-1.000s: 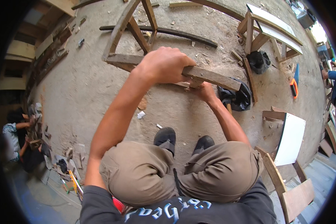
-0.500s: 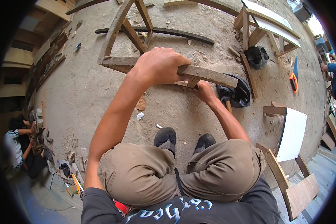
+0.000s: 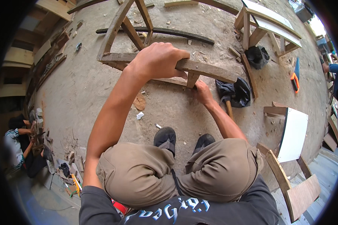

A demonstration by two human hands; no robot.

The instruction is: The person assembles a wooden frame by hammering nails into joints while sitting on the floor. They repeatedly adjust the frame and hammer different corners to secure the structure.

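Note:
A rough wooden frame [image 3: 214, 70], built of weathered bars and short crosspieces, stands on the ground in front of my knees. My left hand [image 3: 157, 62] is wrapped over its near upper bar, thumb and fingers closed around the wood. Lower and to the right, my right hand [image 3: 204, 92] is closed beside the foot of a short crosspiece [image 3: 192, 79]. Its fingers are partly hidden, and something small and dark shows at their tips; I cannot tell what it is. Just right of that hand lies a black plastic bag [image 3: 239, 93], with a wooden tool handle [image 3: 229, 108] sticking out.
White-topped wooden pieces stand far right [image 3: 274, 26] and near right [image 3: 293, 131]. An orange-handled saw [image 3: 295, 82] and another black bag [image 3: 257, 57] lie on the dirt floor. A dark plank [image 3: 169, 33] lies beyond the frame. Another person [image 3: 22, 142] sits far left among wood scraps.
The frame's near bar has tipped slightly up and left with my left hand, showing more of the short crosspiece. My right hand has shifted slightly left and down.

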